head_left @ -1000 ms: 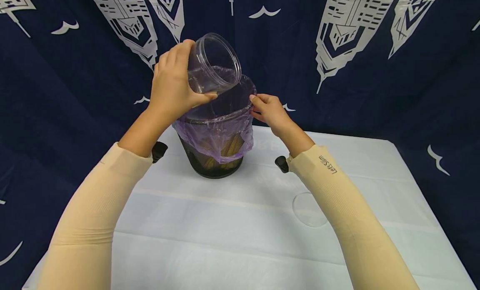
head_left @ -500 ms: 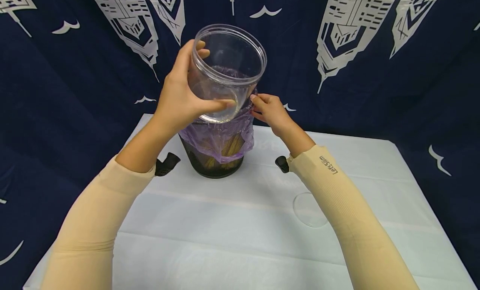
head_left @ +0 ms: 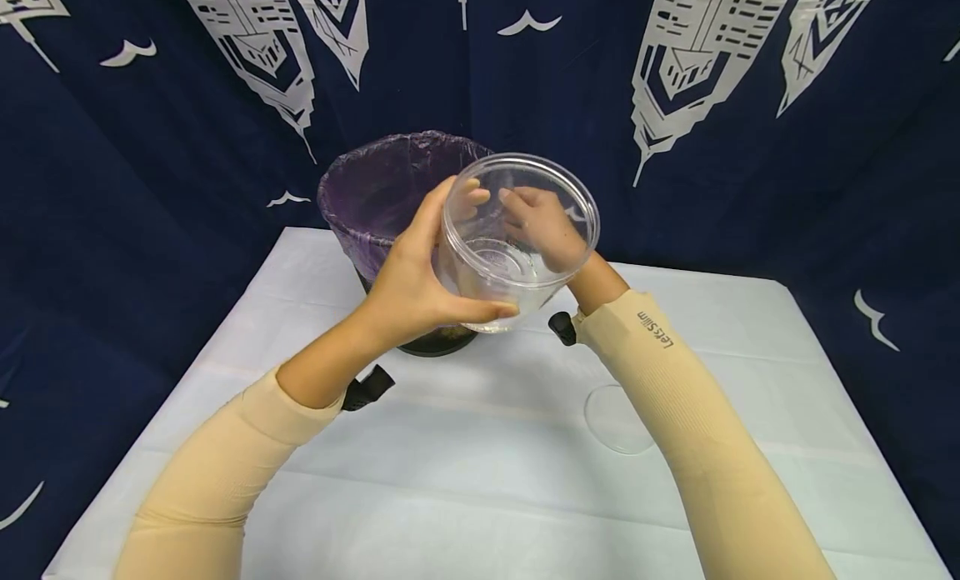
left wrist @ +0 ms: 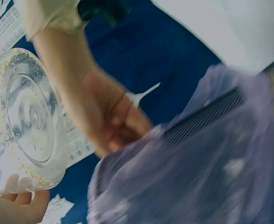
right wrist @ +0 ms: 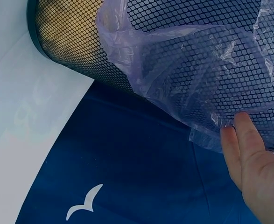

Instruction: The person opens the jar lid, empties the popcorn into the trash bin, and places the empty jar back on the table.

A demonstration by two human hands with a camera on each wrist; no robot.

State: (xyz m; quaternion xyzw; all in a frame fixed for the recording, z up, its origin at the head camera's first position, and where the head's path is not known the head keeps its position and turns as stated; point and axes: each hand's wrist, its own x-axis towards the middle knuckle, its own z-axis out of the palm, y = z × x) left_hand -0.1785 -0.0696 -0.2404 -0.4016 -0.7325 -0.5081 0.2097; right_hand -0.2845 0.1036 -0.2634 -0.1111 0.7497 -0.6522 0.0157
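A clear plastic jar (head_left: pixel 498 267) is held in my left hand (head_left: pixel 412 280), its thumb across the near side and fingers round the far side. The jar's open mouth faces up, tipped toward me. Yellow crumbs cling around its base in the left wrist view. Behind it stands a black mesh wastebasket (right wrist: pixel 71 32) lined with a purple bin liner (head_left: pixel 360 188). My right hand (right wrist: pixel 265 179) pinches the lined rim at its right side; its fingers lie against the outside of the liner. In the head view that hand shows through the jar.
A clear round lid (head_left: pixel 617 420) lies flat on the white-covered table (head_left: pixel 450 480), partly behind the right sleeve. Close behind the wastebasket hangs a dark blue curtain (head_left: pixel 562 88) with white prints.
My left hand has drawn the jar from over the wastebasket toward me and right, turning its mouth from sideways to upward. My right hand keeps its place at the rim.
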